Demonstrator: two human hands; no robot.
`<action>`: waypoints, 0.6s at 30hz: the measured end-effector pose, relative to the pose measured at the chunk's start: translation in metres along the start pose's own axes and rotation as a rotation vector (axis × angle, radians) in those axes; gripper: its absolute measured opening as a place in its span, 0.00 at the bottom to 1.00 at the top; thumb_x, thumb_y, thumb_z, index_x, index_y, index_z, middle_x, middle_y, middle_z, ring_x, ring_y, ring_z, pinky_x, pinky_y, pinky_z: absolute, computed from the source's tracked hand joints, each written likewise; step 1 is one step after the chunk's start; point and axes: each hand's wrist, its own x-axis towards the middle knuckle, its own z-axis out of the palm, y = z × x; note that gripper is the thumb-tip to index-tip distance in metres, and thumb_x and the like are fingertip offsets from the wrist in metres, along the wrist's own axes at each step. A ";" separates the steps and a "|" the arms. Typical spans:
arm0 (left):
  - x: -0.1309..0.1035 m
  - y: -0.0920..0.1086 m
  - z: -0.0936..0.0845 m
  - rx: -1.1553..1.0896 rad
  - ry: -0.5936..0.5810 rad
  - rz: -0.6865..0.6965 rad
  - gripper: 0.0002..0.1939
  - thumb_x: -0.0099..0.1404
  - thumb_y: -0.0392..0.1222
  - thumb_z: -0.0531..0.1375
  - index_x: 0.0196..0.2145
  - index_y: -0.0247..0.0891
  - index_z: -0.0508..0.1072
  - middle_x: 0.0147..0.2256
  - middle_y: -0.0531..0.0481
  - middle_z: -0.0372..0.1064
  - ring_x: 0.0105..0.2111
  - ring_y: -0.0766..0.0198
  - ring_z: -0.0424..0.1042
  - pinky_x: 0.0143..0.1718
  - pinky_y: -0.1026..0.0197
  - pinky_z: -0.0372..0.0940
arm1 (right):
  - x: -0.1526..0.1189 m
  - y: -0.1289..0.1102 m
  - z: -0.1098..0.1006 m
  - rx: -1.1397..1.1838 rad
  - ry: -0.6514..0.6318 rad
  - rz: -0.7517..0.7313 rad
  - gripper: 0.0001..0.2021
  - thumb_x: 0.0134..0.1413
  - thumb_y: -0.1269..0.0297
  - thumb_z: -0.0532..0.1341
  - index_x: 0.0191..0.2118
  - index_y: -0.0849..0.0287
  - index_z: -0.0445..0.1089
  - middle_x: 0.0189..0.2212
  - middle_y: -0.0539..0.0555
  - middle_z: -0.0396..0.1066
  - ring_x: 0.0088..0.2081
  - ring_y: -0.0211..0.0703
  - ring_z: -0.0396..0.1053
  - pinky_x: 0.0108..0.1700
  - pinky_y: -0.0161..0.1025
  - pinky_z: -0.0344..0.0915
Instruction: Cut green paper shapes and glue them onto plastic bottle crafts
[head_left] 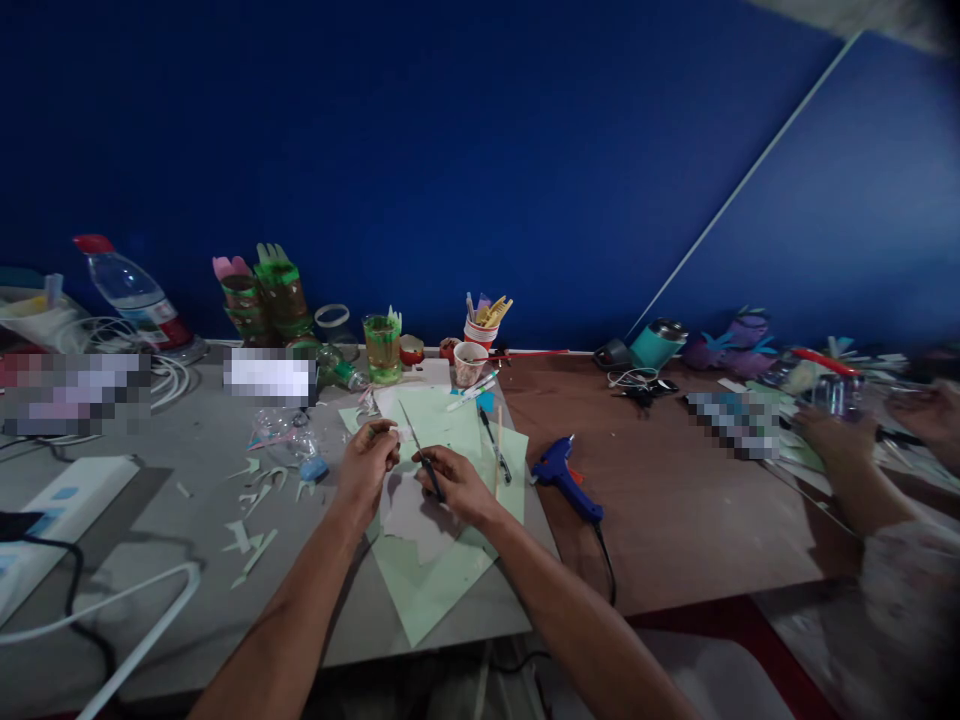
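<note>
Over the table's middle, my left hand [369, 455] is closed in a pinch on a small pale piece of paper [405, 434]. My right hand [454, 482] is wrapped round the dark handles of a pair of scissors [414, 432], whose blades point up and away, close beside that piece. Beneath both hands lie light green paper sheets [427, 600] and a pinkish-white torn sheet [420, 520]. To the right of my right hand, a black pen [495, 447] rests on the green paper.
A blue glue gun [564, 478] lies right, its cord trailing off the edge. Paper scraps [255, 555] and a clear plastic piece [289, 435] lie left. Behind stand cups [471, 362] and painted bottle parts [382, 347]. A co-worker's hands [840, 430] are far right.
</note>
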 end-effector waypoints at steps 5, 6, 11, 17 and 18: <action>0.001 -0.001 -0.001 0.002 0.000 -0.001 0.12 0.47 0.42 0.64 0.30 0.39 0.68 0.16 0.62 0.58 0.16 0.73 0.56 0.19 0.68 0.48 | 0.000 0.000 0.000 -0.003 0.005 0.007 0.12 0.46 0.60 0.62 0.37 0.59 0.67 0.20 0.43 0.57 0.22 0.31 0.53 0.22 0.31 0.49; 0.000 -0.001 -0.001 0.002 -0.002 0.000 0.12 0.47 0.42 0.64 0.30 0.39 0.68 0.15 0.62 0.58 0.16 0.73 0.56 0.19 0.68 0.48 | 0.000 0.000 0.000 -0.008 0.004 0.006 0.12 0.46 0.60 0.62 0.37 0.59 0.67 0.19 0.43 0.56 0.21 0.31 0.53 0.22 0.31 0.49; 0.000 -0.001 -0.001 0.011 -0.005 -0.003 0.12 0.48 0.41 0.64 0.31 0.39 0.67 0.15 0.62 0.58 0.16 0.73 0.56 0.19 0.68 0.48 | 0.000 -0.002 0.000 -0.030 0.003 -0.004 0.12 0.46 0.60 0.62 0.37 0.59 0.67 0.20 0.43 0.57 0.22 0.32 0.53 0.23 0.31 0.50; -0.001 0.001 0.000 0.009 -0.009 -0.010 0.12 0.49 0.41 0.64 0.31 0.39 0.67 0.15 0.61 0.59 0.16 0.73 0.56 0.19 0.69 0.48 | 0.000 0.000 0.000 -0.050 0.006 -0.017 0.12 0.47 0.61 0.61 0.38 0.59 0.67 0.20 0.44 0.57 0.22 0.32 0.53 0.24 0.31 0.50; -0.001 0.001 0.001 0.007 -0.009 -0.016 0.12 0.48 0.41 0.64 0.31 0.39 0.67 0.14 0.61 0.59 0.16 0.73 0.56 0.19 0.70 0.48 | 0.000 0.000 0.000 -0.056 0.008 -0.017 0.12 0.47 0.61 0.61 0.38 0.59 0.67 0.20 0.44 0.57 0.22 0.32 0.53 0.24 0.31 0.50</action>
